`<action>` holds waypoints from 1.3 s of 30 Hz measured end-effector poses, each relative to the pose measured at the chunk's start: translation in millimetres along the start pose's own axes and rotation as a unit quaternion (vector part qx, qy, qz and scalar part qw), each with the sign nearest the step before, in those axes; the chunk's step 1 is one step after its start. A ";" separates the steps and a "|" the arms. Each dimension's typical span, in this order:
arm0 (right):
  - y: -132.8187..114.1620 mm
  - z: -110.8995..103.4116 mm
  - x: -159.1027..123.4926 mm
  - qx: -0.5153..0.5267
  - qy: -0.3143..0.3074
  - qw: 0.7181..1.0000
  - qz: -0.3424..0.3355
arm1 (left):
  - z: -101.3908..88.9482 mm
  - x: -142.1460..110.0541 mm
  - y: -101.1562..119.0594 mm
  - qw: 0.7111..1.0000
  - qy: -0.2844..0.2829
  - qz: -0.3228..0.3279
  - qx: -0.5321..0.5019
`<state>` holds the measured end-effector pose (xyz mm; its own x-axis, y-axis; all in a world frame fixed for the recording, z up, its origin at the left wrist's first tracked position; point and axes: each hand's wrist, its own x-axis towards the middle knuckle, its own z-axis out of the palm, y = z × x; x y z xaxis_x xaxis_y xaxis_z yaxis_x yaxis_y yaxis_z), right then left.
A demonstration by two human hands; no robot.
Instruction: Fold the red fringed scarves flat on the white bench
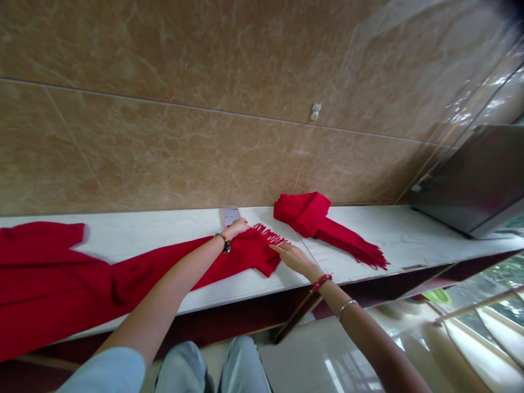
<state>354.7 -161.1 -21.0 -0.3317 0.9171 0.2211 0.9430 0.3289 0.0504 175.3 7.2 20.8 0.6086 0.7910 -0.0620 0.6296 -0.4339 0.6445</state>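
Note:
A long red scarf [164, 267] stretches along the white counter, its fringed end lying between my two hands. My left hand [238, 226] is closed on the far edge of this scarf, close beside a phone [230, 214]. At the near corner of the fringe, the fingers of my right hand [295, 260] pinch the cloth; the fingertips show only in part. Under the right fingers a flap of the scarf hangs toward the counter's front. A second red scarf [305, 215], folded over itself with its fringe spread to the right, rests beyond my right hand.
The white counter [380, 224] runs along a brown marbled tile wall [196, 153]. A small white figure [315, 111] is fixed on the wall. At the right end stands a dark metal box [470, 180]. Open shelves [254, 305] lie below the counter, with a green basin [437, 296] at right.

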 end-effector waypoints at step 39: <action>-100.9 4.6 70.5 0.089 -0.023 0.995 -0.029 | -178.0 -302.1 -252.1 0.770 0.368 -0.483 0.197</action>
<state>236.0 -128.7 -14.9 -0.3903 0.9032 0.1787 0.9039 0.4128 -0.1123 -253.2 -45.6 12.7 -0.5815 0.7945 0.1749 0.8032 0.5266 0.2785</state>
